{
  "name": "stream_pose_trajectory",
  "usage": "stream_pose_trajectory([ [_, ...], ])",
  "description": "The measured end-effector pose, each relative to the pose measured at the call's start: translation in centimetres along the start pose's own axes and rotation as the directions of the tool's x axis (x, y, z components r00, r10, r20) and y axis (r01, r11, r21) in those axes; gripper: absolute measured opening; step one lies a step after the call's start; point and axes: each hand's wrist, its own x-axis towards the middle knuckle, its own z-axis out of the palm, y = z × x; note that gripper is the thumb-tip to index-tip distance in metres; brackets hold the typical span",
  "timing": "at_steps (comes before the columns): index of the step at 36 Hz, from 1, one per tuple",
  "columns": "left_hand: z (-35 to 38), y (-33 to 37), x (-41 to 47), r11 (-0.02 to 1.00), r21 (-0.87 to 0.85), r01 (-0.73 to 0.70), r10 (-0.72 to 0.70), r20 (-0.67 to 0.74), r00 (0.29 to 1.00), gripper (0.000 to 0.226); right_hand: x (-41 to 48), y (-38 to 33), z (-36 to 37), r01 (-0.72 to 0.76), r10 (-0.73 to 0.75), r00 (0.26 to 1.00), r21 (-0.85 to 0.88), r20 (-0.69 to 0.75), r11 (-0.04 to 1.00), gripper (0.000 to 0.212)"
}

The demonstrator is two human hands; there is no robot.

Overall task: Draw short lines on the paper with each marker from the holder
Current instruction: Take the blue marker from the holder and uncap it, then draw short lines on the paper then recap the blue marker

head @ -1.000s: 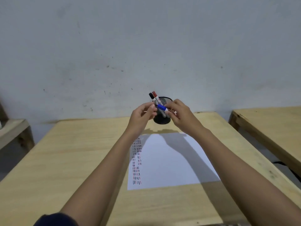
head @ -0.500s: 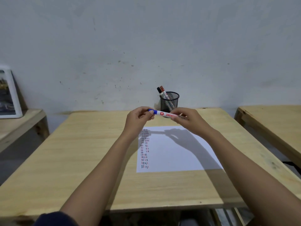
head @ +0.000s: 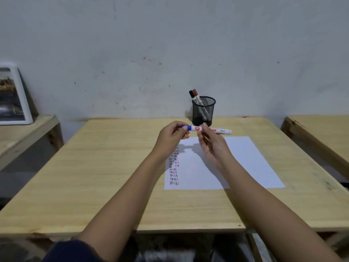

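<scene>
A light wooden table [head: 105, 167] carries a white paper [head: 245, 163] and, behind it, a black mesh holder [head: 204, 112].

Both hands [head: 172, 135] raised, fingers [head: 204, 129] pinched.

The white barrel of the blue-capped marker [head: 207, 129] carries most of the legible print: a round red logo with a white star-like sign near the cap, red capitals ending in "MAN" (the first letters are hidden behind a finger), and a small dark code reading roughly "BG-12". Print on the markers in the holder [head: 204, 110] is too small to read.
</scene>
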Motion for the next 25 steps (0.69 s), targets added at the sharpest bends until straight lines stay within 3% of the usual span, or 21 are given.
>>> stream_pose_trajectory([
  [6,-0.6,0.1,0.5,0.998,0.039,0.051,-0.049,-0.051,0.997,0.013,0.7,0.5,0.8,0.041,-0.042,0.999,0.012,0.030,0.999,0.013],
  [13,-3.0,0.0,0.8,0.964,-0.198,0.176,-0.197,-0.086,0.977,0.018,1.2,-0.2,1.3,0.154,-0.149,0.986,-0.063,0.074,0.986,0.012],
  [15,-4.4,-0.6,0.9,0.968,-0.115,0.222,-0.231,-0.074,0.970,0.020,1.3,-0.5,1.0,0.155,-0.152,0.987,-0.059,0.051,0.986,0.012],
  [18,-5.6,-1.5,0.8,0.943,0.155,0.294,-0.283,-0.087,0.955,0.022,1.4,-0.7,0.4,0.146,-0.147,0.989,-0.063,-0.001,0.987,0.012],
  [22,-6.2,-2.4,0.6,0.794,0.493,0.356,-0.325,-0.150,0.934,0.011,1.5,-0.2,-0.3,0.135,-0.143,0.988,-0.126,-0.061,0.983,0.010],
  [25,-6.2,-3.0,0.8,0.704,0.621,0.345,-0.338,-0.135,0.931,0.012,1.5,0.4,-0.5,0.125,-0.143,0.986,-0.204,-0.079,0.971,0.011],
])
